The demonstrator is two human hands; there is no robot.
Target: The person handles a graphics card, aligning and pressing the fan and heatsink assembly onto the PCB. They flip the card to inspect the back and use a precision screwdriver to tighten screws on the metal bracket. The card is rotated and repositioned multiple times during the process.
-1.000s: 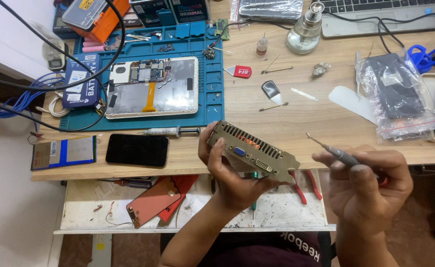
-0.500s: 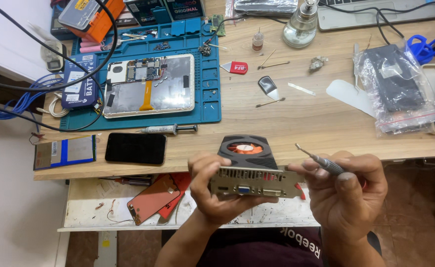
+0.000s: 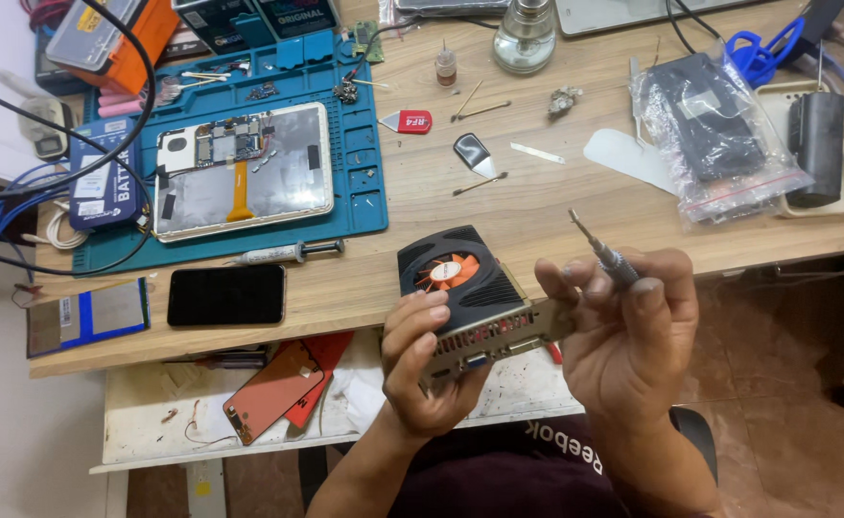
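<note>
Fingers of the left hand (image 3: pixel 422 360) clamp a graphics card (image 3: pixel 470 297) above the wooden workbench (image 3: pixel 537 206) edge; the right hand (image 3: pixel 628 331) pinches a screwdriver (image 3: pixel 606 251). Behind, a blue repair mat (image 3: pixel 355 153) holds an opened tablet (image 3: pixel 242 171).

Wood desk (image 3: pixel 575 216), brown tile floor (image 3: pixel 777 384).

Left hand (image 3: pixel 427 360) gripping graphics card (image 3: pixel 470 297), right hand (image 3: pixel 628 331) holding screwdriver (image 3: pixel 606 251)
</note>
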